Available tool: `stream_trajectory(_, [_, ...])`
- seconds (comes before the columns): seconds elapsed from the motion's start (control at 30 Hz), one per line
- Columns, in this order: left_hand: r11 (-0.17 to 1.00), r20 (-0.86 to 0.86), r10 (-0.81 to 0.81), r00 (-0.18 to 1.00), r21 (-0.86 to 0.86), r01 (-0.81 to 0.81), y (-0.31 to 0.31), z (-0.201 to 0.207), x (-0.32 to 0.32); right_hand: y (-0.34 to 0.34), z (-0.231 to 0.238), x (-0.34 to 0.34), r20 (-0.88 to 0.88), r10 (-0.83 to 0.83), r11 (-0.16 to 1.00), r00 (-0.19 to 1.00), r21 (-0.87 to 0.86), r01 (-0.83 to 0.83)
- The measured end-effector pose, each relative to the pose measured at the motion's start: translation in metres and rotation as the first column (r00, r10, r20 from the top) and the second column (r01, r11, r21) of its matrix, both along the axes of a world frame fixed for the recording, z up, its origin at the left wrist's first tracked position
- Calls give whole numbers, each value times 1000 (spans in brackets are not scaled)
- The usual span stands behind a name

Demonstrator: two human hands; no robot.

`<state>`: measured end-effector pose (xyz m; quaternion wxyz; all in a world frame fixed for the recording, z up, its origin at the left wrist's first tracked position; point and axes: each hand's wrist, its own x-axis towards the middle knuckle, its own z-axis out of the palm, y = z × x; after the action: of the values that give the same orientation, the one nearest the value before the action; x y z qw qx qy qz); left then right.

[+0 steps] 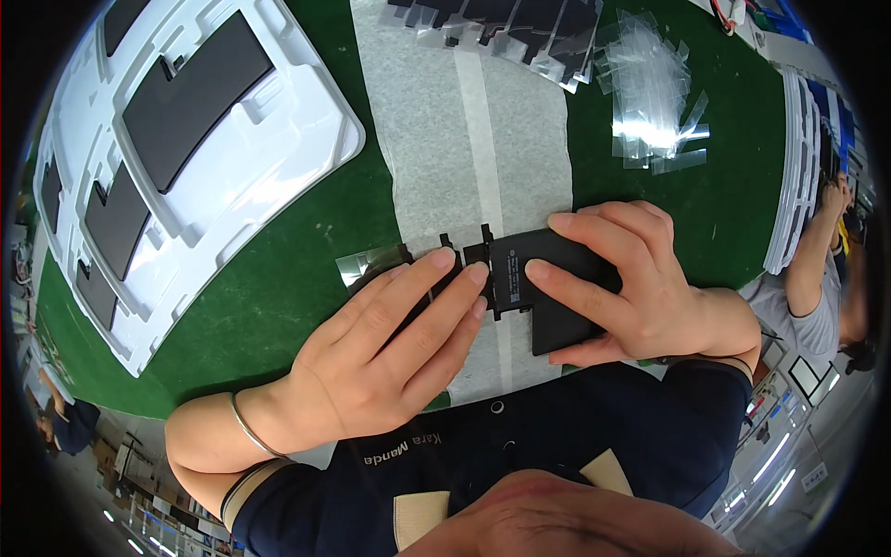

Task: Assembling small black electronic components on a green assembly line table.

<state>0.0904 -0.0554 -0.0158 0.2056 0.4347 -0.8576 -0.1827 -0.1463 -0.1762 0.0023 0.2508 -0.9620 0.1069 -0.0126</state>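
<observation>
A flat black battery pack (559,325) with small printing near its left end lies on the pale cloth runner in front of me. My right hand (640,302) grips it from the right, fingers over its top and thumb at its near edge. My left hand (376,362) lies with its fingers stretched out over a dark strip backed with clear film (369,265). Its fingertips touch small black tabs (476,253) beside the battery's left end. Much of the dark strip is hidden under those fingers.
Dark flat packs (200,102) sit in a white molded tray (311,121) at the left. Dark film-backed pieces (529,23) and a pile of clear strips (650,93) lie at the far side. White trays (796,167) are stacked right, near another person's arm (807,260).
</observation>
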Motion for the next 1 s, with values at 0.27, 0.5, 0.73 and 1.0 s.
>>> stream_trajectory(0.27, [999,11,34,999,33,-34,1,2,-4,2,5,-2,-27,-17,1000,999,6,17])
stream_trajectory(0.5, [995,-33,95,995,-18,-96,-1,13,-8,19,8,-2,55,-112,992,992,58,109])
stream_trajectory(0.73, [945,-140,-128,982,-318,77,10,14,-18,14,31,13,13,-238,957,971,172,232])
stream_trajectory(1.0, [917,-471,377,797,71,-392,8,30,-12,-3,41,34,220,-485,581,846,805,124])
